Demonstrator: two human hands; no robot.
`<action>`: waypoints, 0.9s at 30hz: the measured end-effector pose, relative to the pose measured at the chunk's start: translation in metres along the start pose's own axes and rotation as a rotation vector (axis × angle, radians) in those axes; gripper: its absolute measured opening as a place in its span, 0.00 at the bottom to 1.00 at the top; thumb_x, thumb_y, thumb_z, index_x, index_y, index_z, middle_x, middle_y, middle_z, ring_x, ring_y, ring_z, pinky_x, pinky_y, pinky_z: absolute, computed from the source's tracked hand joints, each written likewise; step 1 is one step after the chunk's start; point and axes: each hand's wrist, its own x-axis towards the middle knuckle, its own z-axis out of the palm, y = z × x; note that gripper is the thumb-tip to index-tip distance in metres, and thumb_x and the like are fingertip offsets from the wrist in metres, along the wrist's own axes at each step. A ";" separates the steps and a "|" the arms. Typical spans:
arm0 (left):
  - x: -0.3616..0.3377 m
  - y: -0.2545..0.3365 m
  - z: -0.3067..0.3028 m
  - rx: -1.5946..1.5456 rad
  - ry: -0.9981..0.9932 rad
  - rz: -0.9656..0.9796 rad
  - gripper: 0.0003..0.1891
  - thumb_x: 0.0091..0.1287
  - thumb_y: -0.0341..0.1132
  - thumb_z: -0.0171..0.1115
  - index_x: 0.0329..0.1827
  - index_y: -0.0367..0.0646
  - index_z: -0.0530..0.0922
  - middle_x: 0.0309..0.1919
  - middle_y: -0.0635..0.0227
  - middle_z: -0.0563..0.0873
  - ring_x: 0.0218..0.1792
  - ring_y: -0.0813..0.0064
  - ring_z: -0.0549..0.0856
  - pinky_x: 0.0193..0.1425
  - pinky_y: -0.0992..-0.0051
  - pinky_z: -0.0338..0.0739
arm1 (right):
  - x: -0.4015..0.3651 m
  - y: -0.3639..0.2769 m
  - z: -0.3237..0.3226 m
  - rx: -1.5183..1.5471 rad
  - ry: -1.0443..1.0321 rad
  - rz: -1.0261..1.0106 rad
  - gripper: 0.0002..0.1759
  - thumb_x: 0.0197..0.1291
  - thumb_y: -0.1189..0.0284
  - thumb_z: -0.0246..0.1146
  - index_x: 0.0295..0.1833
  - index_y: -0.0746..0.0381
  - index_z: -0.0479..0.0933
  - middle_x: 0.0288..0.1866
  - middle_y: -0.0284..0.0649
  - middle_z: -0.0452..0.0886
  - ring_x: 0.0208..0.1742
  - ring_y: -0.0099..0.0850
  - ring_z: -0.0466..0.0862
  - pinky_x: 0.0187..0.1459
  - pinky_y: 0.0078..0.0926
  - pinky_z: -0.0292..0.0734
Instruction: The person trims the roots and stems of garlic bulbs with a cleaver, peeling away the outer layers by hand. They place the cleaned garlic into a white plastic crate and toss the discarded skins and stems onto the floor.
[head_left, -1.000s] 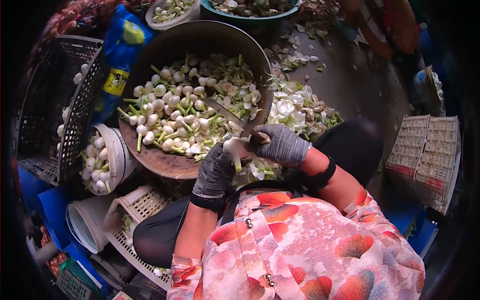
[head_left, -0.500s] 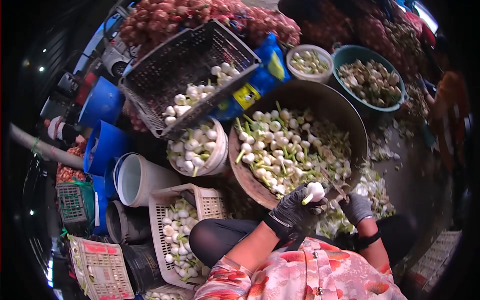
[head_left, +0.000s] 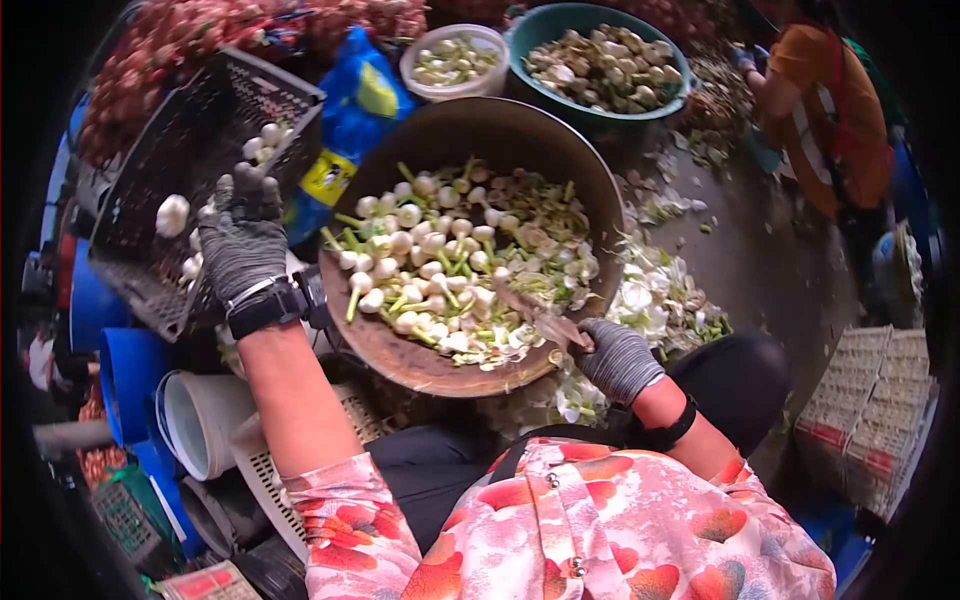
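Note:
My left hand (head_left: 245, 235), in a dark grey glove, reaches over the black plastic crate (head_left: 150, 150) with its fingers stretched out. A white garlic bulb (head_left: 172, 215) is just left of the fingers, apart from them, above the crate; other bulbs lie inside, partly hidden by the hand. My right hand (head_left: 620, 360), also gloved, is closed around a knife (head_left: 545, 318); its blade points up and left over the near rim of a big round basin (head_left: 545, 150). In the basin are garlic bulbs (head_left: 430, 240) with green stems, plus loose peelings.
A white bucket (head_left: 455, 85) and a teal tub (head_left: 600, 105) of garlic stand behind the basin. Peelings (head_left: 660, 300) cover the floor to its right. Another person (head_left: 840, 110) sits at the upper right. White crates (head_left: 865, 400) and blue buckets (head_left: 125, 385) flank me.
My left hand has moved from beside the knife to the black crate and opened, letting go of the garlic bulb. The right hand still grips the knife. The view has swung right.

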 end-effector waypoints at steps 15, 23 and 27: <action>0.003 -0.376 -0.150 1.559 0.035 -0.616 0.16 0.64 0.35 0.54 0.53 0.43 0.79 0.51 0.53 0.83 0.52 0.55 0.81 0.59 0.65 0.73 | 0.046 0.011 -0.038 -0.106 -0.295 0.249 0.22 0.56 0.50 0.64 0.36 0.59 0.80 0.31 0.48 0.82 0.36 0.47 0.83 0.38 0.45 0.77; 0.020 -0.416 -0.165 2.493 -0.426 -0.812 0.24 0.60 0.46 0.60 0.59 0.48 0.77 0.63 0.51 0.74 0.62 0.52 0.75 0.63 0.58 0.69 | 0.071 0.025 -0.034 0.031 -0.237 0.279 0.19 0.53 0.55 0.67 0.39 0.61 0.78 0.34 0.48 0.81 0.38 0.47 0.83 0.41 0.42 0.77; -0.004 -0.403 -0.179 2.516 -0.643 -0.673 0.23 0.60 0.49 0.61 0.55 0.48 0.81 0.56 0.52 0.78 0.56 0.55 0.78 0.60 0.57 0.68 | 0.073 0.027 -0.028 0.084 -0.157 0.243 0.19 0.53 0.57 0.68 0.43 0.59 0.80 0.36 0.47 0.81 0.39 0.47 0.82 0.41 0.41 0.76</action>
